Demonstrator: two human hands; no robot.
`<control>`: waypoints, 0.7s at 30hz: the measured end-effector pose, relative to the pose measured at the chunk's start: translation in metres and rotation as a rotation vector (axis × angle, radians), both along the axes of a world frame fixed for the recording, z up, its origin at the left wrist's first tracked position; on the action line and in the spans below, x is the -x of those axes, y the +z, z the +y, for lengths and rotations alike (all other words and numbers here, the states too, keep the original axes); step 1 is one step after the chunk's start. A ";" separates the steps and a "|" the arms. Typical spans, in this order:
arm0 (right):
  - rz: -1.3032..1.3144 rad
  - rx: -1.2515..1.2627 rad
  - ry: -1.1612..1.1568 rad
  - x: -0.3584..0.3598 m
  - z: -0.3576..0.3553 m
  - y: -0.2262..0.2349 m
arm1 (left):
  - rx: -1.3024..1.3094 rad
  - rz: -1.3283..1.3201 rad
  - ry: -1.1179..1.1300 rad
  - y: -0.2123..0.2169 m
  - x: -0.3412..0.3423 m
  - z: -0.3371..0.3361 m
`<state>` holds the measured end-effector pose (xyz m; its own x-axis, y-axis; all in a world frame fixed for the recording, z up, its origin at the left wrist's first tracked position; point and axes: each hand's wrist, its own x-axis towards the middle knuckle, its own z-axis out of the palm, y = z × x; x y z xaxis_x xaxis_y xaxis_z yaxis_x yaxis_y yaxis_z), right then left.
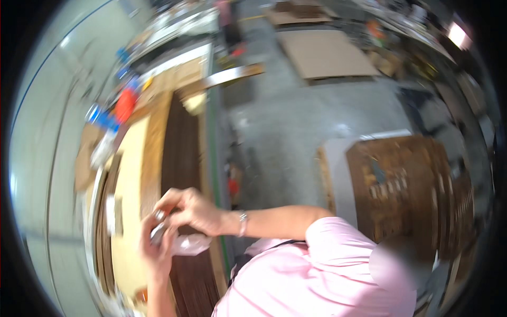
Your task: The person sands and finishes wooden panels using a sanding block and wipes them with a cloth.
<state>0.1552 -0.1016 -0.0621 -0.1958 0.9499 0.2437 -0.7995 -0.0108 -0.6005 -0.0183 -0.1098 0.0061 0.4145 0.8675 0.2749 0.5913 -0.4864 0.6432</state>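
Over the left edge of the dark brown board (182, 137), the left hand (154, 252) holds a small silvery item (157, 232); the right hand (196, 212) is narrow beside it, its grip too blurred to tell. A clear plastic bag (191, 245) shows over the board. The item is lifted, not yet set down.

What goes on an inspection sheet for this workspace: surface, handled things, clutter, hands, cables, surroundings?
Surface: dark brown board, wood strip and cream board, lengthwise
Handled things: small silvery piece, too blurred to identify; translucent plastic bag near both hands
Clutter: red item and blue item, far left, blurred
Hands: left hand holds the silvery piece; right hand is close by, its grip unclear
Cables: nothing seen
Surroundings: grey floor, flat tan panel ahead, stacked brown boards rightward
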 end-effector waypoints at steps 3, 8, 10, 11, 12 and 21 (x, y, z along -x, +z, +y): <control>-0.156 -0.201 -0.023 0.028 -0.003 0.000 | 0.037 -0.274 0.119 -0.001 0.019 -0.015; 0.027 -0.047 0.291 0.080 -0.025 0.016 | 0.258 -0.907 0.131 0.001 0.052 -0.028; -0.123 -0.002 0.326 0.078 -0.017 0.021 | 0.260 -1.129 0.180 0.003 0.072 -0.037; -0.322 0.014 0.383 0.072 -0.007 0.023 | 0.257 -1.243 0.184 0.007 0.088 -0.044; -0.372 -0.048 0.286 0.059 0.004 0.024 | 0.078 -1.167 0.286 0.005 0.099 -0.048; -1.372 -1.127 -0.525 0.087 0.049 0.011 | 0.211 -0.635 0.692 -0.049 0.142 -0.100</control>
<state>0.0681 -0.0523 -0.0514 -0.5543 0.4921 0.6713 0.4066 0.8638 -0.2975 -0.1600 -0.2098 -0.0432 -0.3800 0.9214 0.0816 0.2151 0.0022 0.9766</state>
